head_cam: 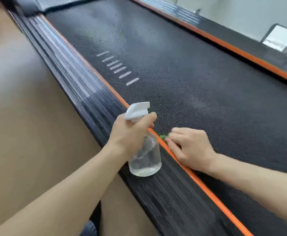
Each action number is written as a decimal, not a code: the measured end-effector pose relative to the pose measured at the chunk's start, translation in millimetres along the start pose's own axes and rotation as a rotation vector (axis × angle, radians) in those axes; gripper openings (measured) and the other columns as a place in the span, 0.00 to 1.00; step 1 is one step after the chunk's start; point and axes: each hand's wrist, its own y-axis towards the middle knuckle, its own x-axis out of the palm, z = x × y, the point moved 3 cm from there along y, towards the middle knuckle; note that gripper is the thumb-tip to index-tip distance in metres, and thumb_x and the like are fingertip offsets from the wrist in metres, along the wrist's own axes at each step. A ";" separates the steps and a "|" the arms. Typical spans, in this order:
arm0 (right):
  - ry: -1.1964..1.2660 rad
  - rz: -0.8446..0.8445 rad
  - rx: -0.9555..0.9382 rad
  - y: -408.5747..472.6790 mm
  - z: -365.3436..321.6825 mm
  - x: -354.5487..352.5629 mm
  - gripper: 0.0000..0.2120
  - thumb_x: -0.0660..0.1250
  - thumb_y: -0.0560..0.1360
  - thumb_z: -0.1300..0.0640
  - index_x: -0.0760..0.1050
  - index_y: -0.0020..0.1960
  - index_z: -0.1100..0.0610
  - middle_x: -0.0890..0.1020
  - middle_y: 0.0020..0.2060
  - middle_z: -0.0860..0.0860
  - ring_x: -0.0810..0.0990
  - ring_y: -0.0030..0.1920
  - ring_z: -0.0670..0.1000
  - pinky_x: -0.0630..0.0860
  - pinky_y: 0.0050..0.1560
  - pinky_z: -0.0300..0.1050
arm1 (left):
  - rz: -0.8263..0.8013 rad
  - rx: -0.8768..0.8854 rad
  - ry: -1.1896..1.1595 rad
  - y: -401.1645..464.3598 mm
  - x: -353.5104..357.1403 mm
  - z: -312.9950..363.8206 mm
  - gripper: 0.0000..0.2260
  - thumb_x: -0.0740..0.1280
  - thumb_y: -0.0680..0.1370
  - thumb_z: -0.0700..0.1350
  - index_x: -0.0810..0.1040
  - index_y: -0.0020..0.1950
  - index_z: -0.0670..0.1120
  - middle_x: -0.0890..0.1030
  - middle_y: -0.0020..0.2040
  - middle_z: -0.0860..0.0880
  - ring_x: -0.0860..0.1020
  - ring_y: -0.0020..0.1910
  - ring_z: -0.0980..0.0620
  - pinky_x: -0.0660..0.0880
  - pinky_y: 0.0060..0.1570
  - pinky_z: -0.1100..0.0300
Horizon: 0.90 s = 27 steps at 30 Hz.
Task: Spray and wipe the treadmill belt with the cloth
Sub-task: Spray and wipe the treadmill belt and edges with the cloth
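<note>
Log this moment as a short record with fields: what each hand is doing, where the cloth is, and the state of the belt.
left hand: left hand grips the neck of a clear plastic spray bottle with white trigger head, nozzle aimed over the belt
right hand: right hand rests on a green cloth, fingers bent over it
cloth: mostly hidden under the hand, at the belt's near edge beside the orange trim strip
belt: black textured treadmill belt; wetness cannot be told
</note>
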 end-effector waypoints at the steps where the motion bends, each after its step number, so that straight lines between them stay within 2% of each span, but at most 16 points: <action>1: 0.017 -0.029 -0.030 -28.1 0.1 -9.7 0.18 0.57 0.82 0.49 0.71 0.36 0.52 0.74 0.35 0.46 0.78 0.38 0.50 0.73 0.35 0.49 | -0.004 -0.026 -0.025 2.7 -1.8 -2.6 0.06 0.75 0.67 0.63 0.86 0.36 0.63 0.87 0.48 0.36 0.86 0.50 0.31 0.84 0.57 0.34; 3: 0.034 -0.063 -0.093 -60.7 5.9 -22.3 0.17 0.57 0.83 0.49 0.69 0.36 0.51 0.72 0.35 0.45 0.75 0.37 0.49 0.73 0.34 0.47 | -0.026 -0.078 -0.047 7.0 -6.4 -6.5 0.10 0.75 0.67 0.63 0.88 0.37 0.59 0.88 0.48 0.39 0.87 0.51 0.32 0.82 0.59 0.33; 6: -0.010 -0.059 -0.149 -57.5 13.7 -19.4 0.16 0.58 0.82 0.51 0.67 0.36 0.51 0.71 0.34 0.45 0.73 0.34 0.49 0.73 0.31 0.50 | -0.050 -0.139 -0.044 11.6 -9.6 -11.7 0.17 0.74 0.69 0.64 0.86 0.34 0.50 0.88 0.44 0.44 0.88 0.51 0.36 0.82 0.61 0.35; 10: -0.041 -0.024 -0.210 -22.8 11.6 -4.9 0.16 0.59 0.81 0.51 0.68 0.35 0.52 0.72 0.33 0.46 0.74 0.33 0.50 0.71 0.30 0.49 | -0.012 -0.255 -0.140 15.1 -15.0 -20.9 0.19 0.74 0.71 0.64 0.85 0.37 0.48 0.87 0.43 0.44 0.89 0.50 0.37 0.84 0.58 0.38; 13: -0.091 0.002 -0.130 12.5 5.4 5.8 0.17 0.57 0.81 0.49 0.68 0.34 0.52 0.73 0.33 0.47 0.77 0.35 0.52 0.71 0.28 0.49 | 0.062 -0.301 -0.242 14.6 -20.0 -22.5 0.16 0.77 0.76 0.57 0.84 0.39 0.46 0.88 0.43 0.45 0.88 0.53 0.36 0.84 0.60 0.38; 16: -0.081 0.036 0.036 29.0 -5.1 14.2 0.18 0.58 0.79 0.47 0.67 0.33 0.52 0.73 0.32 0.47 0.78 0.35 0.51 0.68 0.28 0.46 | 0.141 -0.321 -0.226 11.1 -35.2 -19.0 0.15 0.77 0.76 0.56 0.84 0.39 0.45 0.87 0.41 0.44 0.88 0.54 0.36 0.83 0.61 0.37; 19: -0.045 -0.012 0.064 -6.2 -4.6 3.1 0.16 0.57 0.80 0.47 0.67 0.34 0.50 0.73 0.33 0.45 0.77 0.36 0.48 0.71 0.31 0.47 | 0.176 -0.307 -0.154 6.9 -52.8 -12.7 0.16 0.77 0.71 0.59 0.84 0.34 0.47 0.89 0.46 0.39 0.88 0.53 0.35 0.83 0.61 0.36; 20: -0.038 -0.038 0.047 -23.3 -3.5 -4.0 0.16 0.56 0.80 0.46 0.67 0.35 0.50 0.73 0.33 0.44 0.77 0.36 0.47 0.72 0.32 0.48 | 0.170 -0.295 -0.129 5.6 -58.2 -10.4 0.15 0.77 0.69 0.59 0.84 0.31 0.48 0.89 0.48 0.39 0.88 0.53 0.35 0.83 0.61 0.36; 22: -0.032 -0.084 0.016 -52.6 0.0 -16.6 0.17 0.54 0.81 0.46 0.67 0.35 0.50 0.72 0.34 0.43 0.77 0.36 0.45 0.72 0.33 0.45 | 0.130 -0.261 -0.108 5.1 -65.4 -6.3 0.15 0.78 0.70 0.58 0.84 0.32 0.49 0.89 0.51 0.41 0.89 0.52 0.36 0.84 0.61 0.38; 24: -0.034 -0.092 -0.026 -62.3 2.9 -22.1 0.18 0.52 0.83 0.46 0.69 0.36 0.49 0.72 0.34 0.42 0.76 0.37 0.44 0.71 0.33 0.42 | 0.084 -0.250 -0.125 7.6 -71.8 -7.7 0.14 0.78 0.76 0.55 0.83 0.38 0.46 0.89 0.53 0.42 0.89 0.45 0.39 0.84 0.56 0.44; 27: -0.077 -0.049 -0.126 -32.1 1.2 -16.1 0.18 0.55 0.82 0.48 0.69 0.35 0.50 0.72 0.34 0.44 0.76 0.35 0.47 0.73 0.33 0.46 | -0.001 -0.234 -0.159 6.7 -68.3 -8.6 0.13 0.76 0.79 0.50 0.82 0.40 0.43 0.88 0.54 0.39 0.87 0.37 0.42 0.83 0.43 0.52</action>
